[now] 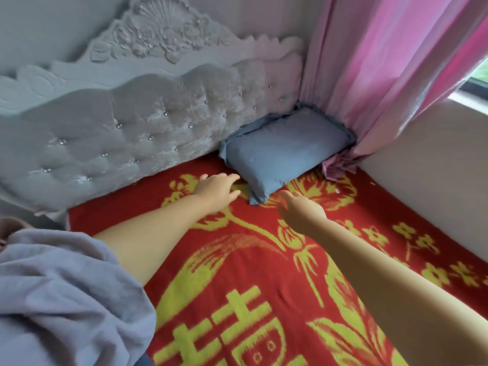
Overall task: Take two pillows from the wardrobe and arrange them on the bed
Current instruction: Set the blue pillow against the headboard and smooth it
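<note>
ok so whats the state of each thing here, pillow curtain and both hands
blue pillow: lying on the bed, leaning against the headboard
pink curtain: drawn aside, hem bunched on the bed
left hand: open, near the pillow
right hand: open, holding nothing

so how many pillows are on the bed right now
1. A blue-grey pillow lies in the far right corner of the bed, against the tufted headboard and the pink curtain. A second could be out of frame, since only this end of the bed shows.
</note>
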`<state>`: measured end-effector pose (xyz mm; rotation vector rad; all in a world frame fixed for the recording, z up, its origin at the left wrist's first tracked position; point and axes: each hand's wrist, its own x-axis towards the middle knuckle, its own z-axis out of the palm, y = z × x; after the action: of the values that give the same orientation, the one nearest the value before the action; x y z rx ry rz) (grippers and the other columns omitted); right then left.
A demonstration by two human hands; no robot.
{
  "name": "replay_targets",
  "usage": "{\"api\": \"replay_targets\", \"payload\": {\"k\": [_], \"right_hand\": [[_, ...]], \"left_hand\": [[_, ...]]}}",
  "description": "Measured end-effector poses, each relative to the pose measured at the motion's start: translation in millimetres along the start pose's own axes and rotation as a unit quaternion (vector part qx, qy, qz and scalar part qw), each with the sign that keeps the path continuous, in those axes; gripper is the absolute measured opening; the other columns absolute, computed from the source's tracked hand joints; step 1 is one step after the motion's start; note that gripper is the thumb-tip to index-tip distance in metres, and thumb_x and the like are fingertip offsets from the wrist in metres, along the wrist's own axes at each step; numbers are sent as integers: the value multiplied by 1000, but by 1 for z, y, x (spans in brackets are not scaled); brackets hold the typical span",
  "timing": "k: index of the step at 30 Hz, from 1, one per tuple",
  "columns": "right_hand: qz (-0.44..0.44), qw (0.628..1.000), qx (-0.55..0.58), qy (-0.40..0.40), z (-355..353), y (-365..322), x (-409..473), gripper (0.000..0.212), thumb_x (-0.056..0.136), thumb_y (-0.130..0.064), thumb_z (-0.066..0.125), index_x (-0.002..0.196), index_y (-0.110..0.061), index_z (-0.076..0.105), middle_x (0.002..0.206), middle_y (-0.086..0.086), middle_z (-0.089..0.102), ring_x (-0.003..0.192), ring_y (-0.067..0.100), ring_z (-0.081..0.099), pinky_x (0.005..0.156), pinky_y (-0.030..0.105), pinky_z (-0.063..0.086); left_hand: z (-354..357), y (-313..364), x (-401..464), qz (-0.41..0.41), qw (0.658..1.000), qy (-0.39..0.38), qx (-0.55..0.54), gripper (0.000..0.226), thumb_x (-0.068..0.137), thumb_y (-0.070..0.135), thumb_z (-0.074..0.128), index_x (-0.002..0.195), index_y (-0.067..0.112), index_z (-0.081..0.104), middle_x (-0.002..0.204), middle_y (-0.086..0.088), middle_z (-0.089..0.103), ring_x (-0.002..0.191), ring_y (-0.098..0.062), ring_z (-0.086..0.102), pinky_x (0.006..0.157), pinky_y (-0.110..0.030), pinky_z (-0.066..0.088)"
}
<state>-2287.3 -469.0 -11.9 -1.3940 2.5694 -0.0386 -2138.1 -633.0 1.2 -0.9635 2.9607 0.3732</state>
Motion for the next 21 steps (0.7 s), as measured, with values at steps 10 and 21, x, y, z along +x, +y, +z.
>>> {"api": "replay_targets", "payload": {"k": [10,21], "right_hand": [[-68,997,19,15,23,-125,12,40,97,-39,35,132,-18,40,121,11,52,98,34,60,68,38,47],[-103,994,-6,19,88,-432,-25,46,98,-39,34,139,-20,36,141,9,41,113,31,56,70,38,45]], "left_hand": [[-23,-110,-83,-69,997,30,22,45,93,41,48,135,26,46,124,-4,60,117,-24,55,108,-46,31],[-34,-392,-272,-116,988,88,44,47,91,43,49,135,25,47,124,-3,62,116,-24,57,100,-39,42]]}}
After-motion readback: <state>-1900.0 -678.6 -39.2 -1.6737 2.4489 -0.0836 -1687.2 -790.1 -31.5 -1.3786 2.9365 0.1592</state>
